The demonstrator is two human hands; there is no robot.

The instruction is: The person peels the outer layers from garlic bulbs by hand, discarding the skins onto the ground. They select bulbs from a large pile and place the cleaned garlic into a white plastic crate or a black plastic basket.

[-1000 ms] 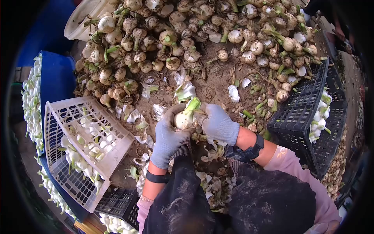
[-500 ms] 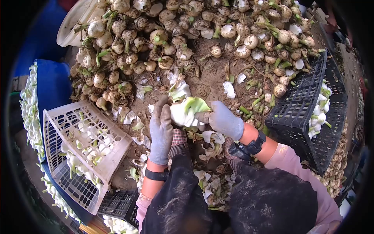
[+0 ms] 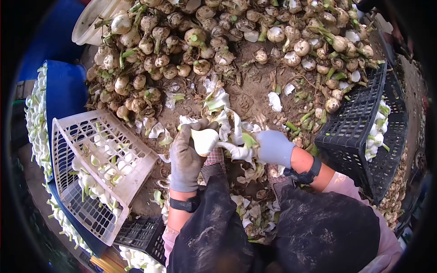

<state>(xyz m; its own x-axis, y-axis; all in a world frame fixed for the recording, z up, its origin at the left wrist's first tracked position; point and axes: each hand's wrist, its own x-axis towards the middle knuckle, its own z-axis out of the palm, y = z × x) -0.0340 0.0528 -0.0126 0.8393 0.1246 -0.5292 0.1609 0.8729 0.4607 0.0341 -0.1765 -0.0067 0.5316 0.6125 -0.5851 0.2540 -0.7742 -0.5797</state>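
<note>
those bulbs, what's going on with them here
A person's gloved left hand holds a bare white bulb, while the gloved right hand holds leafy skin beside it; whether the two are joined is hard to tell. Ahead lies a heap of dirty bulbs on the soil, with skin scraps nearer the hands. A white crate on the left and a black crate on the right both hold pale bulbs.
</note>
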